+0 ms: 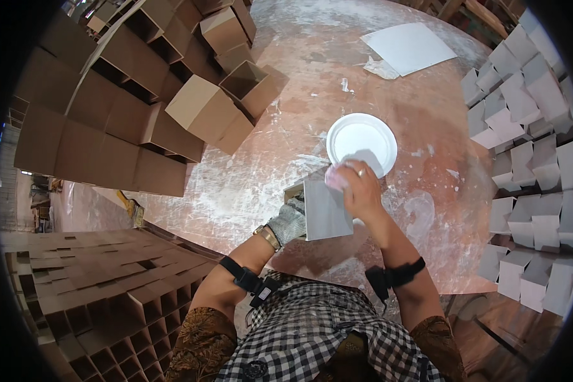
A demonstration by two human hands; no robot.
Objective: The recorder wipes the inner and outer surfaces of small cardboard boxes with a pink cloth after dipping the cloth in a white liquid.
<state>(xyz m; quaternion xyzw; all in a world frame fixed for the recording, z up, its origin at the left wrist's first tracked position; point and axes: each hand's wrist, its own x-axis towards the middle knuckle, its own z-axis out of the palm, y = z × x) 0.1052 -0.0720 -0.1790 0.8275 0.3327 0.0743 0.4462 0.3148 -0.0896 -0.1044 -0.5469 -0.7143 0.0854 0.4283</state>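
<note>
My left hand (289, 221), in a grey knitted glove, reaches into the open end of a small box (328, 209) and holds it up from inside. Its fingers are hidden by the box walls. The face turned up to me is coated pale grey-white. My right hand (361, 190), bare with a ring, is closed around a pink sponge (335, 177) at the box's far right edge. Just beyond, a round white plate (333, 144) of white liquid sits on the table, partly behind my right hand.
Brown open boxes (204, 111) are piled at the far left of the stained table (299, 102). More brown boxes (118, 299) stand in rows at lower left. White-coated boxes (522, 153) are stacked along the right. A white sheet (410, 48) lies at the back.
</note>
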